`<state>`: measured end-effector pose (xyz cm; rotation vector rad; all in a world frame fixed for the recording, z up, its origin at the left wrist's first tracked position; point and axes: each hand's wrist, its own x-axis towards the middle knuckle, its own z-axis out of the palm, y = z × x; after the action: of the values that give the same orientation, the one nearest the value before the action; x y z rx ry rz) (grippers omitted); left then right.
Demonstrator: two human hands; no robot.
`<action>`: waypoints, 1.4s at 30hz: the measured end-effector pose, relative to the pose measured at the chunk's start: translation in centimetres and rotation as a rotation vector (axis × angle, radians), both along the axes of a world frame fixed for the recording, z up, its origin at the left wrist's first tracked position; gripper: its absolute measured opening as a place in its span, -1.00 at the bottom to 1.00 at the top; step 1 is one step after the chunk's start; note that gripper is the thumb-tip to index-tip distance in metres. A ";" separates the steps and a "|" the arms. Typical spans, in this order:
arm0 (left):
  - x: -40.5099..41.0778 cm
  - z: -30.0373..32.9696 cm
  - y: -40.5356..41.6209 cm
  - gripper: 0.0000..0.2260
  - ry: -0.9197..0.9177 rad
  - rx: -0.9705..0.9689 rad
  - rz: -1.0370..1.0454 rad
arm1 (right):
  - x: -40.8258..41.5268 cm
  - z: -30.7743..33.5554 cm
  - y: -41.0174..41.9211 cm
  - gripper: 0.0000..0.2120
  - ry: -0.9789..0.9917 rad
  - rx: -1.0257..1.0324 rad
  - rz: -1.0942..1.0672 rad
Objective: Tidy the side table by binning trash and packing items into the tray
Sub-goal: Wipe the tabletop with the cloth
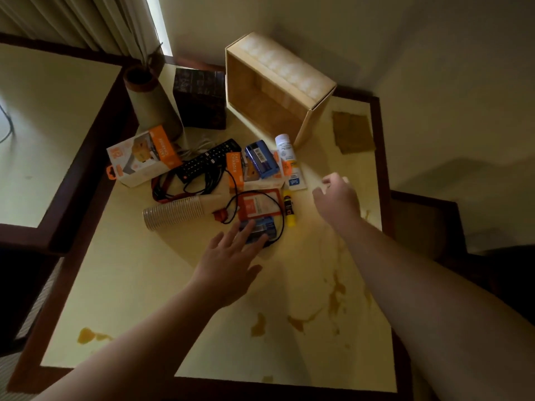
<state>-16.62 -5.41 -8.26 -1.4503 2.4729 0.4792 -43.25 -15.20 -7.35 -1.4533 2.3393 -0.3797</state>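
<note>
Both forearms are cut off by the lower edge of the frame. The fingertips of the left hand point(228, 256) are blurred where they lie over the blue packet point(260, 231), whose near part is covered by them; its print cannot be read. The fingers of the right hand point(337, 198) are blurred, and their curl cannot be judged. Part of the black cable point(202, 180) is hidden under the remote point(208, 160). The label on the white bottle point(285, 146) is too small to read.

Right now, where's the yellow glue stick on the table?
In the head view, the yellow glue stick lies mid-table, just right of the orange packet, with the right hand close on its right.
</note>
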 end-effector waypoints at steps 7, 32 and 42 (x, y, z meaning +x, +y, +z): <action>0.6 -0.4 -0.2 -0.34 0.049 -0.018 0.078 | -5.9 -0.1 -11.1 -0.43 0.168 0.152 -0.040; 2.4 0.2 3.0 -0.40 0.181 0.183 0.259 | -8.8 -5.2 11.6 -0.45 0.219 0.230 0.317; 5.1 0.0 4.1 -0.42 0.198 0.180 0.212 | -3.2 -5.3 20.3 -0.37 0.279 0.313 0.492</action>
<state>-11.52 -1.29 -8.30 -1.6673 2.3536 0.9028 -46.46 5.14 -12.69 -1.9294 2.0064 0.3237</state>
